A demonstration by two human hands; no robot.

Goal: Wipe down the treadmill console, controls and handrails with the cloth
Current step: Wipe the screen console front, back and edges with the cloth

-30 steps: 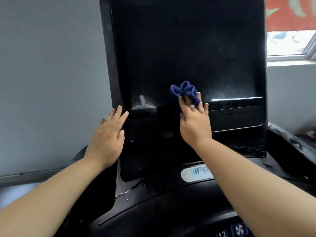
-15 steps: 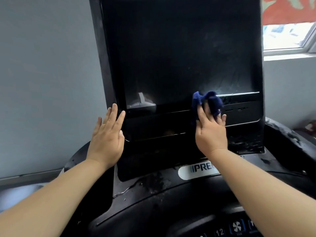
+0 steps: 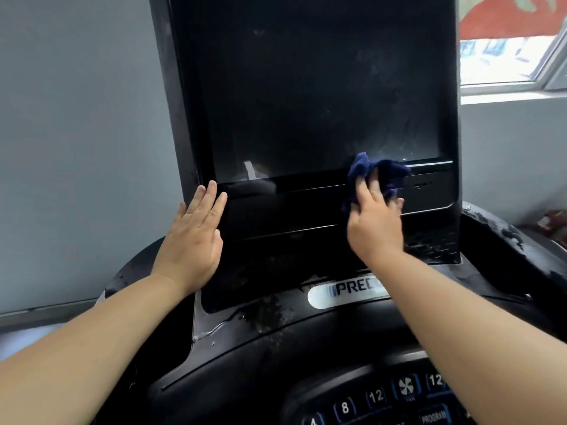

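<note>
The treadmill console's tall black screen (image 3: 313,87) fills the upper middle of the head view, its glass smeared toward the lower right. My right hand (image 3: 372,222) presses a bunched dark blue cloth (image 3: 382,174) against the bezel just below the screen's lower right edge, fingers spread over the cloth. My left hand (image 3: 193,240) lies flat with straight fingers against the lower left corner of the screen housing. Below, the dark control panel (image 3: 377,400) shows round numbered buttons and a fan key. No handrail can be made out.
A silver brand badge (image 3: 343,294) sits under the screen. The console deck (image 3: 245,326) is wet and spotted. A grey wall (image 3: 76,133) stands to the left, a window (image 3: 509,50) at the upper right, and the right side tray (image 3: 503,240) is speckled.
My right hand has slid the cloth rightward along the screen's lower edge, from the middle to the lower right. My left hand stays flat on the left corner. The view has tilted down slightly.
</note>
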